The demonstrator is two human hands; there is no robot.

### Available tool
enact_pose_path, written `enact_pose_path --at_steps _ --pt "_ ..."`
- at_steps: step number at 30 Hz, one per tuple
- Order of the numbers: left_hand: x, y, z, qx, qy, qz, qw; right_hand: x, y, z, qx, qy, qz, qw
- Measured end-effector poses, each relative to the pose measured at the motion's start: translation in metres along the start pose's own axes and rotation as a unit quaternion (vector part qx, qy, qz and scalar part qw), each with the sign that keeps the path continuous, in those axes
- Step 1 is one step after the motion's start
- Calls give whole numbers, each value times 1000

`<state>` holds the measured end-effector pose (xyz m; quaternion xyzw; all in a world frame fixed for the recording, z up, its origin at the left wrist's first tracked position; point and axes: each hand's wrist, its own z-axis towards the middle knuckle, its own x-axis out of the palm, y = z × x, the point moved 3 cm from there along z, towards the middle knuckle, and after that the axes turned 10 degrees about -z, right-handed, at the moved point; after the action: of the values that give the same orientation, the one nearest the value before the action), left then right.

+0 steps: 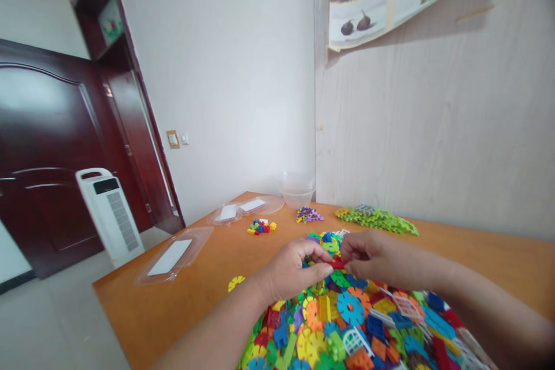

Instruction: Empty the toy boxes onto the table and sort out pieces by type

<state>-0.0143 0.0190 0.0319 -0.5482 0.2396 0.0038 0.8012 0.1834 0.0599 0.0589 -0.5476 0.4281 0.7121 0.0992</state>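
A small red plastic piece point(337, 265), likely a building block, is pinched between both hands just above the pile. My left hand point(297, 265) grips its left end with thumb and fingers. On the other end, my right hand point(370, 254) has its fingers curled closed; part of the piece is hidden by the fingertips. Below them spreads a large heap of mixed plastic toy pieces point(318, 312): notched flower discs, bricks and white lattice window frames. A blue notched disc point(350, 309) lies near the top of the heap.
On the wooden table point(182, 306) sit a little group of bricks point(261, 227), purple and yellow pieces point(309, 215) and stacked green pieces point(377, 219). Clear bowls point(297, 189) stand by the wall. Transparent lids point(173, 255) lie left. A white appliance point(110, 217) stands beyond the table edge.
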Motion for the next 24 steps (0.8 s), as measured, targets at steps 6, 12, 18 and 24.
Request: enact_pose_path --at_steps 6,12,18,24 --pt "-7 14 6 -46 -50 -82 994 6 -2 6 5 -39 48 998" --pt "-76 47 8 -65 -346 -57 934 -2 -18 9 33 -91 76 992" --pt "-137 92 -16 -144 -514 23 845 -2 -26 12 40 -100 78 991" --pt "-149 121 -23 -204 -485 94 845 -2 -29 12 40 -101 84 991"
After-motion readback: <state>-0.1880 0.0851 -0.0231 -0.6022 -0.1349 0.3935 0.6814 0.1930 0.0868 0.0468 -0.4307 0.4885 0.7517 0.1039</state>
